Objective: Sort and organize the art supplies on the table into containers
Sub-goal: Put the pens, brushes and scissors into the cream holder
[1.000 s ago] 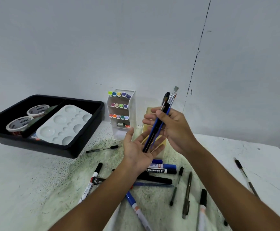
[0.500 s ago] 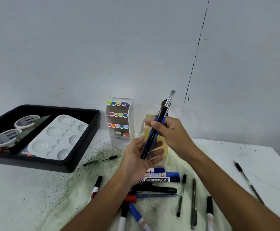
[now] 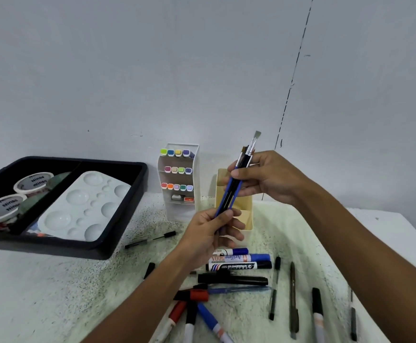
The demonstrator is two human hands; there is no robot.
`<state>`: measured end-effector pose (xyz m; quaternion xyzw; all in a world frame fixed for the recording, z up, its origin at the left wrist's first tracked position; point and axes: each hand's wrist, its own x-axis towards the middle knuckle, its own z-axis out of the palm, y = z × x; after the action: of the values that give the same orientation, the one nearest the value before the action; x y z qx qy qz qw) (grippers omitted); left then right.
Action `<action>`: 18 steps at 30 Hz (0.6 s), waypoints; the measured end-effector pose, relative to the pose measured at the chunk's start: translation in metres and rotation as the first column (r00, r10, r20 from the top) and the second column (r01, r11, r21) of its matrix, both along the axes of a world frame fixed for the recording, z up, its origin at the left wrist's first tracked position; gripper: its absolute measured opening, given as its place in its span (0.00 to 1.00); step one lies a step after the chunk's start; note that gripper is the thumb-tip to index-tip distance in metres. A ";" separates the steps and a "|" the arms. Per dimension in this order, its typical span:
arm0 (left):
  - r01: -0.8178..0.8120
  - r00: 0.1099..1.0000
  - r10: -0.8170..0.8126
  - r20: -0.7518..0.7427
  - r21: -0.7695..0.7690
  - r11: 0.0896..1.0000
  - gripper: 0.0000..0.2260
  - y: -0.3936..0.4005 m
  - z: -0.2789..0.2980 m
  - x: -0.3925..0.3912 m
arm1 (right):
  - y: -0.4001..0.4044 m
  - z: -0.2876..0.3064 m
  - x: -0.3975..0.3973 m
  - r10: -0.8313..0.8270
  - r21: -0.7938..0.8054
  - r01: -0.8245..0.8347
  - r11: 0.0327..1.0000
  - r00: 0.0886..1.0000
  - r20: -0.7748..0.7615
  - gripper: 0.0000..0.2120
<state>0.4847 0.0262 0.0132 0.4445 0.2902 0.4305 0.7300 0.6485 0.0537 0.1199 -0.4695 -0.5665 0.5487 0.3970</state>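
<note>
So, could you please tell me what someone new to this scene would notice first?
Probably the brushes, held bristles up in mid-frame by both hands: the right hand grips them higher, the left hand lower, in front of a cream holder. Next, the loose markers and pens scattered on the table below. At left, a black tray holds a white palette.

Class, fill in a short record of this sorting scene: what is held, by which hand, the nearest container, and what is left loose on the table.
Held: bundle of thin paintbrushes, bristles up
Right hand: grips bundle's upper part
Left hand: grips handle ends
Nearest container: cream rectangular holder, behind bundle
Loose: markers and pens on table
Black tray: white palette, tape rolls
</note>
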 end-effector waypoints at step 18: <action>0.332 0.476 0.483 -0.735 0.659 0.675 0.27 0.045 -0.042 -0.027 | 0.055 -0.010 -0.028 -0.482 0.504 0.294 0.812 0.825 0.295 0.02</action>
<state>0.4574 0.0717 -0.0292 0.8348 0.4426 0.2530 0.2081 0.6203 0.1084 0.1099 -0.5801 -0.6342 0.2010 0.4699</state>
